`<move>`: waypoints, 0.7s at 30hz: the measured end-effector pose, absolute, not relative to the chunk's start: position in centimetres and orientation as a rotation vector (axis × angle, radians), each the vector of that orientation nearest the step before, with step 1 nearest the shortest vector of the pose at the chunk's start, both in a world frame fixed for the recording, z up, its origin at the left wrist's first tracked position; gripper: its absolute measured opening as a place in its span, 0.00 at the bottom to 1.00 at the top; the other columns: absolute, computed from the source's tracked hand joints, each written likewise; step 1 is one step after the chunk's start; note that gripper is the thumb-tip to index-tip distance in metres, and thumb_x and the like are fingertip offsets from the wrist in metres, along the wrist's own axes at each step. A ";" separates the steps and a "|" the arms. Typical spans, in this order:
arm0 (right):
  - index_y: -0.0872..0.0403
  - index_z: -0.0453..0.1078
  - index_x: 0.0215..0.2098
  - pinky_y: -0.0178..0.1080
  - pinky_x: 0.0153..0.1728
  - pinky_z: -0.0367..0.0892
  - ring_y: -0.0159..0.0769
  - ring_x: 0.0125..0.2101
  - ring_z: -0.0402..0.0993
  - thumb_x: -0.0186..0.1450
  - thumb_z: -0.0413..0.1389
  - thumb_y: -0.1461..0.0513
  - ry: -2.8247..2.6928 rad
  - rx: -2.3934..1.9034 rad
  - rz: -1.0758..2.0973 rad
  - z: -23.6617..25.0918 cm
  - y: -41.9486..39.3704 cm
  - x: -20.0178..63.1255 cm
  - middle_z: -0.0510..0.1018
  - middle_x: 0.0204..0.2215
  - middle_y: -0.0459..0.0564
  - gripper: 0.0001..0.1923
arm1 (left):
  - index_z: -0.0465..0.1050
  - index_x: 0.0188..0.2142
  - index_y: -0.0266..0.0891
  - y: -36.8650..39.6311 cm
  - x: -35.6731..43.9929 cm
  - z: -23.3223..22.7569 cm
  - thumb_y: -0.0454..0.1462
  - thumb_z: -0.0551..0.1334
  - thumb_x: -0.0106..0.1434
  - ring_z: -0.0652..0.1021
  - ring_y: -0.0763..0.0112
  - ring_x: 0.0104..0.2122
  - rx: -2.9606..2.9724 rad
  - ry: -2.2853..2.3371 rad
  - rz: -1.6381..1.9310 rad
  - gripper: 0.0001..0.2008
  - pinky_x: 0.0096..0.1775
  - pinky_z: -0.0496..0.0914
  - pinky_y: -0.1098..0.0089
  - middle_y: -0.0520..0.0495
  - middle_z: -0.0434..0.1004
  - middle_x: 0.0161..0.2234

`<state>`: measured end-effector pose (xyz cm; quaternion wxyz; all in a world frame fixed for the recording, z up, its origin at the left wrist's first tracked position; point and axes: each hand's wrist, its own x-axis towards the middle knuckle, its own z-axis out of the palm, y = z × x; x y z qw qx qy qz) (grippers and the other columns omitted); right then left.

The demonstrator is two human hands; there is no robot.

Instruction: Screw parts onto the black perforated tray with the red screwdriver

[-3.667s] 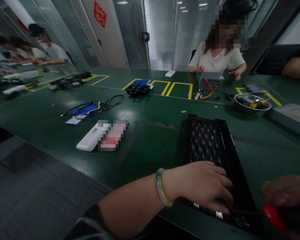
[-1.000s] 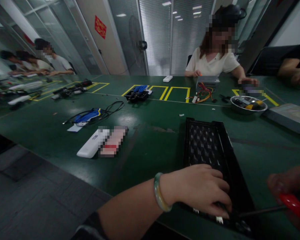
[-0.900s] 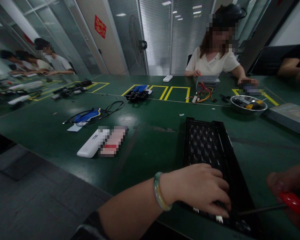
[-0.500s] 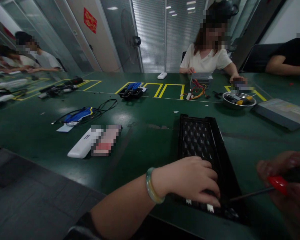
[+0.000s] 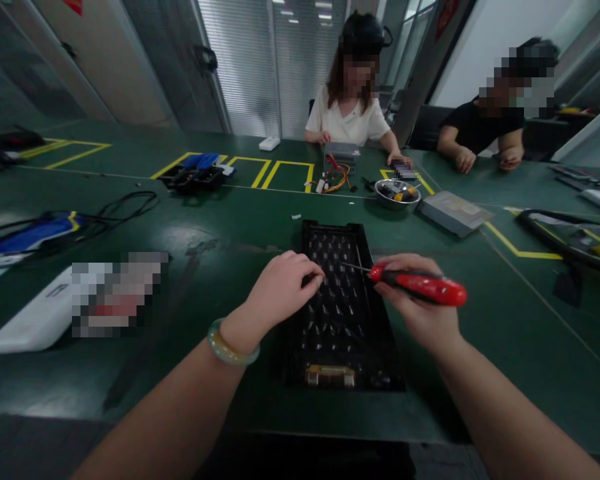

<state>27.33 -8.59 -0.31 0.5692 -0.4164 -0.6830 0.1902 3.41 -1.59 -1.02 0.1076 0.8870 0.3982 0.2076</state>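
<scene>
A long black casing (image 5: 336, 307) lies lengthwise on the green table in front of me. Rows of small shiny parts fill its inside, and a metal connector strip (image 5: 330, 375) sits at its near end. Over the casing's left side is my left hand (image 5: 286, 288), with a bangle on the wrist. Its fingers are curled, thumb and forefinger pinched; whatever they hold is too small to make out. My right hand (image 5: 425, 310) grips a red and black screwdriver (image 5: 423, 285) above the right side. The screwdriver's thin shaft points left over the casing; whether its tip touches is unclear.
To the left lie a white flat device (image 5: 40, 310) and a blurred-out pinkish item (image 5: 125, 293). Ahead are a metal bowl (image 5: 397, 200) of small parts, a grey metal box (image 5: 453, 213) and a unit with coloured wires (image 5: 341, 157). Two people sit across the table (image 5: 230, 233).
My view has swung right. The screwdriver has come from the casing's near right end to above its middle. My left hand has shifted from the near part to the left side, farther up.
</scene>
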 end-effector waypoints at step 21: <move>0.47 0.68 0.55 0.47 0.53 0.68 0.39 0.53 0.70 0.68 0.50 0.73 -2.152 -1.101 0.060 -2.1 -8.4 26.1 0.74 0.55 0.49 0.23 | 0.50 0.50 0.44 -7.0 7.0 -0.7 0.43 0.64 0.63 0.77 0.69 0.33 1.793 0.882 0.689 0.25 0.36 0.69 0.67 0.54 0.74 0.34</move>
